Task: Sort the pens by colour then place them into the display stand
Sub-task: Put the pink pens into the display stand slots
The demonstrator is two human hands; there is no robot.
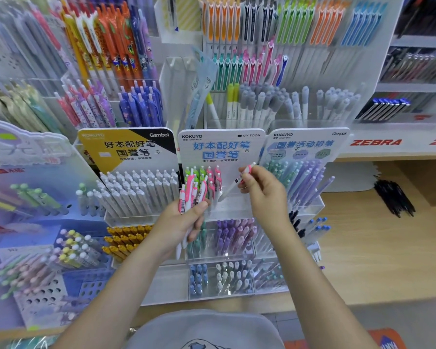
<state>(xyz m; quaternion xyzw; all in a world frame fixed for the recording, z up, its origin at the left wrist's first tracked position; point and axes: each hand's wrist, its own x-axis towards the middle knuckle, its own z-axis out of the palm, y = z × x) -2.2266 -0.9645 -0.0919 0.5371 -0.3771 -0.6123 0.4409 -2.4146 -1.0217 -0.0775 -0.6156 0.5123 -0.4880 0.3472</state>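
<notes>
In front of the middle display stand [222,147], both hands are up w/ pens. Left hand [184,220] is curled round a bunch of pens [193,195]: white barrels, pink clips and tops, barcode stickers on the sides, tips poking out below the palm. Right hand [259,187] pinches a single pen [237,181] between thumb and fingers, same white/pink type, tilted, its tip end down-left toward the stand's top tier, just beside the pens already there.

Top tier [209,180] of the stand holds pink-clip and green-clip pens standing upright, bunched at the left side. Middle tier [234,235] has teal pens at left, purple and pinkish ones to the right. Bottom tier [222,278] has blue pens at left, pale white/greenish ones in the next compartment.

Header card on the stand reads "KOKUYO" and "GY TOON", w/ blue Chinese text. Left neighbour stand [136,182] is labelled "KOKUYO" / "Gambol", yellow-black card, rows of white pens, mustard-yellow ones below. Right neighbour stand [305,177] reads "KOKUYO" / "Campus", w/ lilac and mint pens. Red "ZEBRA" lettering [375,142] is on the shelf edge at right. Black pens [394,200] lie loose on the wooden shelf.
</notes>
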